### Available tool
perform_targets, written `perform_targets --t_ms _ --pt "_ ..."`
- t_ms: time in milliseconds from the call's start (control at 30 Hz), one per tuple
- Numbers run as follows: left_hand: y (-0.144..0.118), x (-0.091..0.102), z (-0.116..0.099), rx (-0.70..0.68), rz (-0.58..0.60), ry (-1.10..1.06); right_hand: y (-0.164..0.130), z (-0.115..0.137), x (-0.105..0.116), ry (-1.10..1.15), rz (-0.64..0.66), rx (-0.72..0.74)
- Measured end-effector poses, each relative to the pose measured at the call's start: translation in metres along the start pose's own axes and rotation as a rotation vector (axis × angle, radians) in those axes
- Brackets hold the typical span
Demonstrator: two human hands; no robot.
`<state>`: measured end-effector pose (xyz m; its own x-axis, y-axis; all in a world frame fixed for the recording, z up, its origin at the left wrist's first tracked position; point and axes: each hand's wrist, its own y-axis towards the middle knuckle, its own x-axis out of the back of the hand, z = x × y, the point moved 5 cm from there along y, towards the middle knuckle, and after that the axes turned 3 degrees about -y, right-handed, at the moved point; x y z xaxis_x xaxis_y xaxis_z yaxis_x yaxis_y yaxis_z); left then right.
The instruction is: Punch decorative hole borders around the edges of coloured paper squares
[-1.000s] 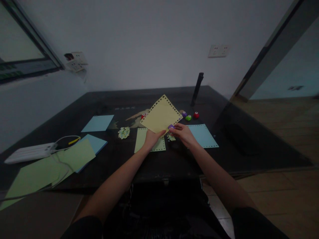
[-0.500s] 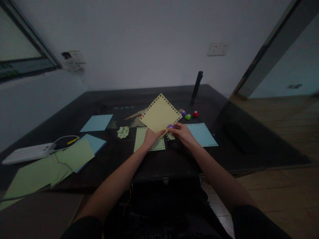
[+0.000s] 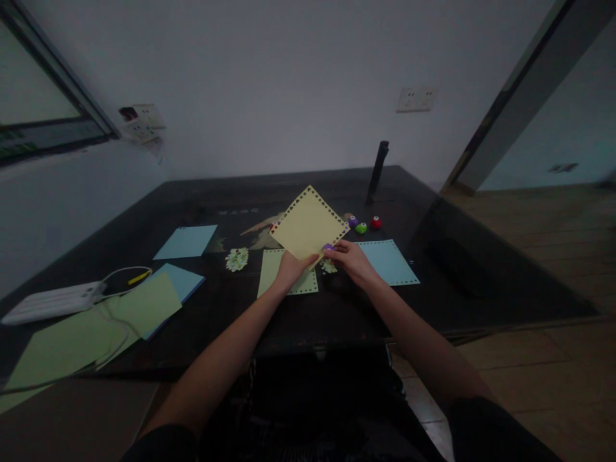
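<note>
A yellow sheet of paper, punched with small holes along its upper edges and part of its lower right edge, is held up cornerwise above the table. My left hand pinches its lower corner, thumb on top. With my right hand I grip a small purple craft punch at the sheet's lower right edge. Beneath lies a light green sheet with punched edges, partly hidden by my left hand. Small paper cut-outs lie under the punch, and another pile of cut-outs is on the left.
Purple, green and red punches stand behind my right hand. A punched blue sheet lies on the right. At left are blue paper, green sheets and a white power strip. A black upright object stands at the back.
The view has shifted slightly, so everything sits a little lower in the picture. Both hands keep their hold on the sheet and the punch.
</note>
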<state>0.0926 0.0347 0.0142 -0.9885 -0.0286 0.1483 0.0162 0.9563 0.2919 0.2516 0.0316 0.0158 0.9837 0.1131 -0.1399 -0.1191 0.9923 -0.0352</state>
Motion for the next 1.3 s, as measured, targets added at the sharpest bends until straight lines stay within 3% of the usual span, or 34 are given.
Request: perform_targets --t_ms 1300 --pt "0.0014 -0.0031 0.0024 -0.008 0.044 -0.004 0.0040 -0.0046 0.0017 -0.024 -0.028 0.007"
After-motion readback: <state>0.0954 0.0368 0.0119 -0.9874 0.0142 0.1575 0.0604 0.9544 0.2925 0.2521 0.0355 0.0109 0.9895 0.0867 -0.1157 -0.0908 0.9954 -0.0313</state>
